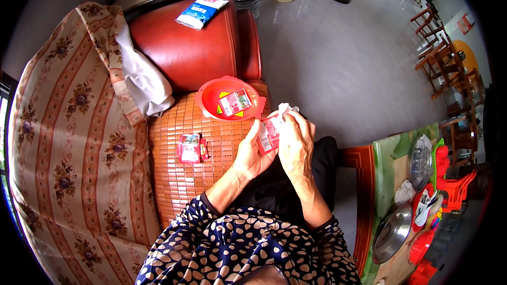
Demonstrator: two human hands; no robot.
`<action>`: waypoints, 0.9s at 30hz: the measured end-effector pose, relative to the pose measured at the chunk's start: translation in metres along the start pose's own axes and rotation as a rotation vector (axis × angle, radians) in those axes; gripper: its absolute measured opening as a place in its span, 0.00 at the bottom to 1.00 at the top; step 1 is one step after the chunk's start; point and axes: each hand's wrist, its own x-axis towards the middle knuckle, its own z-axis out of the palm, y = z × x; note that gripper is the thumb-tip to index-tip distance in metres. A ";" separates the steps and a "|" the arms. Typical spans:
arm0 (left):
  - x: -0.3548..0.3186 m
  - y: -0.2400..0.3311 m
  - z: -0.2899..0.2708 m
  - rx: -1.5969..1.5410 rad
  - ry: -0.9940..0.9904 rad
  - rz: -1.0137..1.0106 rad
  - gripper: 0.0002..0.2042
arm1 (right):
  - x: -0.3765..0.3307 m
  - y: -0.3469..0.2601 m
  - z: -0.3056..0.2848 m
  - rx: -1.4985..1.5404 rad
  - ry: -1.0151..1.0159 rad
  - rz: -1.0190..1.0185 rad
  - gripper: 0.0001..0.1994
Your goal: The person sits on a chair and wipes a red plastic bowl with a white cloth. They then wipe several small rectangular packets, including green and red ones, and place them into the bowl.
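Red pack: flat, held above the lap, tilted; its right part hidden behind the right fingers, print too small to read.
Left hand: partly closed, thumb on the pack's left edge, palm and fingers supporting it; fingers mostly hidden behind.
Right hand: curled over the pack's right side, gripping a white tissue; fingertips and most of the tissue obscured.
Red basin: just beyond the hands; contact with left thumb unclear. Inside, a second pack covers most of a yellow-green item.
Mat: brown slatted, bears a third pack and a small red piece beside it.
Armrest: red, with blue-and-white packet on top.
Side table: right, steel bowl and crowded items, distorted near the rim.
Floral cover: left, lower part cut off.
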 end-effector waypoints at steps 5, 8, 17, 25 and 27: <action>0.001 -0.004 -0.005 -0.006 -0.030 0.017 0.27 | -0.015 -0.002 0.001 -0.042 -0.023 0.071 0.17; 0.001 -0.005 -0.009 -0.033 -0.024 0.018 0.27 | -0.024 -0.012 -0.005 -0.114 -0.108 0.020 0.18; -0.001 0.001 -0.024 -0.080 -0.009 -0.029 0.24 | -0.037 -0.020 -0.023 -0.050 -0.175 -0.167 0.20; -0.004 0.001 -0.009 0.007 0.027 0.055 0.23 | 0.010 0.003 -0.019 0.006 -0.138 -0.074 0.17; -0.004 0.002 -0.011 0.013 0.040 0.055 0.23 | 0.010 -0.002 -0.016 -0.031 -0.111 -0.072 0.17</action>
